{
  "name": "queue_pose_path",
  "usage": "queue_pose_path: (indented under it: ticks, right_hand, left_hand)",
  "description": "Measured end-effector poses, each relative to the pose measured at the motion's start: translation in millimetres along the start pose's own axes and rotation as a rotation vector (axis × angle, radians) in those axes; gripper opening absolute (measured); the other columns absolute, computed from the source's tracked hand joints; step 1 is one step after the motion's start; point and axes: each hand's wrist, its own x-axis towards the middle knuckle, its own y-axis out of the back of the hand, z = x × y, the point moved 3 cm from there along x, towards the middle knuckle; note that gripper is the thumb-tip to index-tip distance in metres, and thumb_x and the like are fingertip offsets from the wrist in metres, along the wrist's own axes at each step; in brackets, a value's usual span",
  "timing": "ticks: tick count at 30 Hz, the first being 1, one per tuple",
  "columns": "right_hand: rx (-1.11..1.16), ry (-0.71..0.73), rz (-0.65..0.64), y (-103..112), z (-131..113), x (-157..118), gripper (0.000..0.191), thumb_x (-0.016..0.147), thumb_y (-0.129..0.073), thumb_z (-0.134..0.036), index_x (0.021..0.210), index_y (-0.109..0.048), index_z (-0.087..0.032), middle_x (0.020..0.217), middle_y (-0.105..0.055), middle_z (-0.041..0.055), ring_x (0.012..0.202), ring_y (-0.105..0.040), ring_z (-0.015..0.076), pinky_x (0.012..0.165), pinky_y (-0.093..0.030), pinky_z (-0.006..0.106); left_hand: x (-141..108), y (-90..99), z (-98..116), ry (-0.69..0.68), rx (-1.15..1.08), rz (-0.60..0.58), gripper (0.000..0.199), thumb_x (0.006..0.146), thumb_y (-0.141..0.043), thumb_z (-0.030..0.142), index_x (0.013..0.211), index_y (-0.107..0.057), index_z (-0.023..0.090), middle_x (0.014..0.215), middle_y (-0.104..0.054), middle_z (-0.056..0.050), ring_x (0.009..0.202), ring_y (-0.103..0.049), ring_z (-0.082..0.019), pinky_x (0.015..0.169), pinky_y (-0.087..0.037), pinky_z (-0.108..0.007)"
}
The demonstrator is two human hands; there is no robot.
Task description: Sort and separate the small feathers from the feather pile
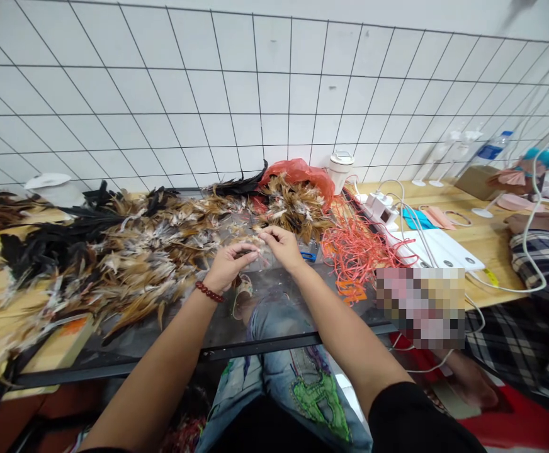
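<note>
My left hand [230,267], with a red bead bracelet [209,292] at the wrist, has thumb and forefinger pinched together. A thin pinkish strand shows by its fingertips. Close beside it, my right hand [281,246] is also closed in a pinch. Whatever small thing lies between its fingers is too fine to name. Both hands hover over a dark, see-through tabletop panel [274,283]. To the left spreads a big heap of brown and white feathers [147,251]. Just behind the hands sits a smaller feather bunch [296,204], partly against a red plastic bag [298,173].
Tangled orange-red string [359,245] lies right of my hands, near a blue-handled tool [308,257]. Black feathers [52,233] are at far left. A white lidded cup [340,171], a power strip [382,209] and cables stand toward the right. Another person's plaid sleeve [546,264] is at far right.
</note>
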Motion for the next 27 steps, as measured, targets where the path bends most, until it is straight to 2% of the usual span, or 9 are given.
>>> queue_pose_path:
  ticks: [3,8,11,15,17,19,22,24,27]
  right_hand:
    - [0.002,-0.08,-0.03,-5,11,0,0.021,0.081,-0.054,-0.032,0.075,-0.064,-0.015,0.072,-0.062,-0.0003,0.069,-0.053,0.0123,0.067,-0.041,0.022]
    - [-0.127,-0.081,-0.133,-22,11,-10,0.02,0.081,-0.055,-0.029,0.068,-0.062,-0.016,0.057,-0.05,-0.0042,0.056,-0.043,0.0099,0.057,-0.034,0.02]
    - [-0.197,0.013,-0.183,-26,0,-16,0.019,0.083,-0.054,-0.028,0.071,-0.064,-0.017,0.058,-0.052,-0.0039,0.056,-0.043,0.0096,0.058,-0.034,0.02]
    - [-0.265,0.228,-0.21,-25,-17,-21,0.02,0.088,-0.051,-0.03,0.079,-0.065,-0.019,0.074,-0.062,0.0009,0.07,-0.054,0.0119,0.07,-0.039,0.022]
    - [-0.293,0.261,-0.173,-22,-20,-21,0.022,0.09,-0.049,-0.031,0.084,-0.065,-0.019,0.08,-0.064,0.0032,0.077,-0.056,0.0133,0.075,-0.041,0.023]
    - [-0.298,0.256,-0.13,-19,-21,-20,0.023,0.091,-0.047,-0.032,0.087,-0.066,-0.02,0.085,-0.065,0.0044,0.082,-0.057,0.0141,0.079,-0.042,0.024]
    - [-0.268,0.236,-0.097,-15,-20,-17,0.022,0.09,-0.048,-0.031,0.088,-0.066,-0.019,0.085,-0.065,0.0042,0.083,-0.058,0.0142,0.079,-0.042,0.024]
    - [-0.217,0.207,-0.036,-11,-20,-15,0.023,0.09,-0.048,-0.032,0.087,-0.066,-0.018,0.084,-0.064,0.0041,0.082,-0.057,0.0139,0.078,-0.042,0.024]
    - [-0.116,0.134,0.095,-5,-18,-11,0.025,0.09,-0.048,-0.034,0.086,-0.066,-0.017,0.085,-0.063,0.0038,0.08,-0.056,0.0134,0.076,-0.042,0.024]
  left_hand:
    - [1,0.4,0,0.022,-0.147,0.045,0.029,0.052,-0.083,0.028,0.073,-0.069,0.014,0.054,-0.056,0.002,0.041,-0.033,-0.003,0.04,-0.023,-0.018]
    - [6,9.6,3,-0.079,-0.284,0.253,0.032,0.049,-0.083,0.026,0.073,-0.066,0.014,0.061,-0.061,0.001,0.041,-0.033,-0.001,0.038,-0.021,-0.017]
    - [8,14.8,2,-0.124,-0.262,0.339,0.03,0.05,-0.081,0.023,0.074,-0.065,0.015,0.063,-0.062,0.001,0.042,-0.035,-0.002,0.038,-0.02,-0.016]
    - [8,21.0,-5,-0.074,-0.098,0.454,0.019,0.053,-0.076,0.023,0.067,-0.066,0.015,0.064,-0.063,-0.001,0.046,-0.043,-0.005,0.04,-0.025,-0.018]
    - [9,21.2,-7,-0.098,0.011,0.432,0.015,0.055,-0.073,0.023,0.068,-0.069,0.016,0.069,-0.065,-0.002,0.053,-0.05,-0.009,0.045,-0.034,-0.02]
    - [9,18.3,-6,-0.183,0.105,0.36,0.015,0.057,-0.074,0.024,0.071,-0.071,0.017,0.075,-0.067,-0.003,0.064,-0.057,-0.013,0.057,-0.043,-0.023]
    - [8,11.4,-3,-0.293,0.208,0.28,0.017,0.058,-0.076,0.029,0.07,-0.072,0.018,0.078,-0.067,-0.004,0.077,-0.06,-0.016,0.071,-0.046,-0.028]
    - [7,8.8,-1,-0.281,0.192,0.289,0.02,0.058,-0.077,0.033,0.069,-0.071,0.017,0.075,-0.067,-0.004,0.073,-0.059,-0.016,0.068,-0.046,-0.027]
    - [6,9.6,-2,-0.143,0.012,0.348,0.027,0.056,-0.08,0.036,0.07,-0.069,0.015,0.066,-0.063,-0.001,0.054,-0.05,-0.009,0.049,-0.037,-0.021]
